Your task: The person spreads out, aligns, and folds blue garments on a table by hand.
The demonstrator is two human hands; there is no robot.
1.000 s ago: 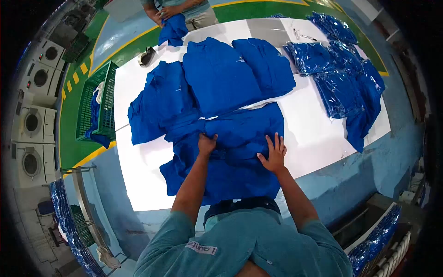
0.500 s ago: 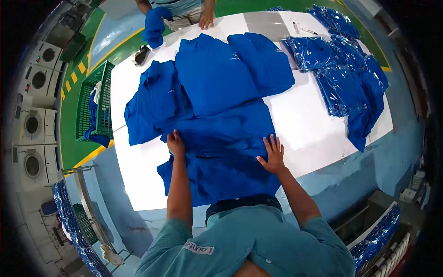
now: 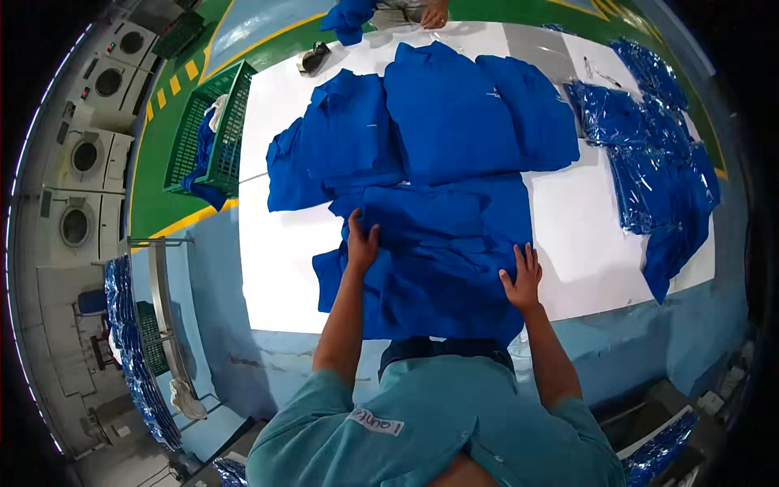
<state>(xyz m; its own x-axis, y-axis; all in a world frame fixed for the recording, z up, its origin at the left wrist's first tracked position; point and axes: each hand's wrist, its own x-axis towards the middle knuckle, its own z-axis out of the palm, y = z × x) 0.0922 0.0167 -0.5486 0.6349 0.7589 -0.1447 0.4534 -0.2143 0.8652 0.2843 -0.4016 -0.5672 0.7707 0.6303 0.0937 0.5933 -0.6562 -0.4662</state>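
A blue shirt (image 3: 442,280) lies partly folded on the white table right in front of me. My left hand (image 3: 363,243) is at its left side, fingers curled at the fabric's edge with the thumb apart from the index finger. On the right edge of the same shirt, my right hand (image 3: 523,280) rests flat with its fingers spread. Beyond it lie folded blue shirts: a large one in the middle (image 3: 450,114), one at the left (image 3: 353,130) and one at the right (image 3: 531,114). Small marks show on their chests.
Blue garments in clear plastic (image 3: 649,187) are piled on the table's right side. A green basket (image 3: 235,134) with cloth stands at the left. Across the table are a black object (image 3: 312,58), a co-worker's hand (image 3: 434,15) and a blue garment (image 3: 349,18). Washing machines (image 3: 85,154) line the left wall.
The view has shifted, so the table and shirts sit further right and higher. My left hand's thumb has come away from its index finger; my right hand stays flat at the shirt's edge.
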